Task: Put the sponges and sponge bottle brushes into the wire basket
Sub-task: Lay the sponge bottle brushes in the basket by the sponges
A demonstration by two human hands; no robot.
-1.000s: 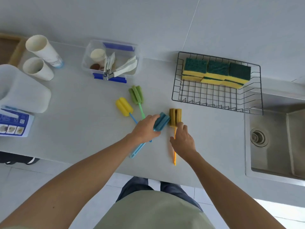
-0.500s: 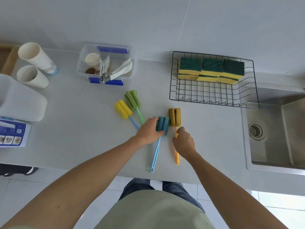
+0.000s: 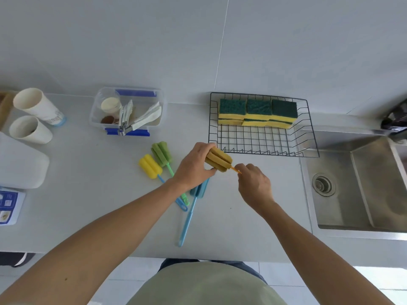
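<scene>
My left hand (image 3: 195,167) grips the brown sponge head of the orange-handled bottle brush (image 3: 219,160), lifted just in front of the black wire basket (image 3: 262,143). My right hand (image 3: 254,186) pinches its orange handle. Stacked green-and-yellow sponges (image 3: 257,113) lie along the basket's back. On the counter lie the blue brush (image 3: 190,214), partly under my left wrist, the green brush (image 3: 163,154) and the yellow brush (image 3: 150,166).
A steel sink (image 3: 361,183) lies to the right of the basket. A clear box with utensils (image 3: 127,112) stands at the back, two white cups (image 3: 33,116) and a white board (image 3: 21,162) at the left. The counter's front edge runs below my arms.
My left hand let go of the blue brush and took the brown sponge head. Both hands lifted the orange-handled brush and turned it sideways toward the basket.
</scene>
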